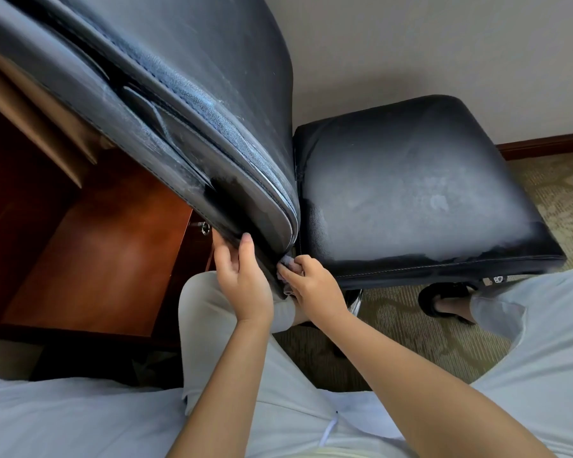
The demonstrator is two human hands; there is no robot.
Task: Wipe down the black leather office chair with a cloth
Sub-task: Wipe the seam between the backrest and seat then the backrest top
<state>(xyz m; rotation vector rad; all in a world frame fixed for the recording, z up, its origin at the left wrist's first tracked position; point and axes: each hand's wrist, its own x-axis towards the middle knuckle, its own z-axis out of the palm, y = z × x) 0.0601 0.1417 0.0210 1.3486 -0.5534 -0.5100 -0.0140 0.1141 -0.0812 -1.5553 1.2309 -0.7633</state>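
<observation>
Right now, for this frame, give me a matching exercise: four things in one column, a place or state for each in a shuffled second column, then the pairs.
Things:
1. left hand
2. right hand
3. black leather seat cushion
4. reddish-brown wooden desk

Places or states:
A. dusty grey film on top
B. left of the black leather chair backrest
C. pinches a small grey cloth
D. grips the backrest's lower edge

Pairs: 1-D, 2-C, 3-A, 4-B

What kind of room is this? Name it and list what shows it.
Probably a hotel room or office: a black leather office chair, a wooden desk, patterned carpet and a wooden baseboard.
</observation>
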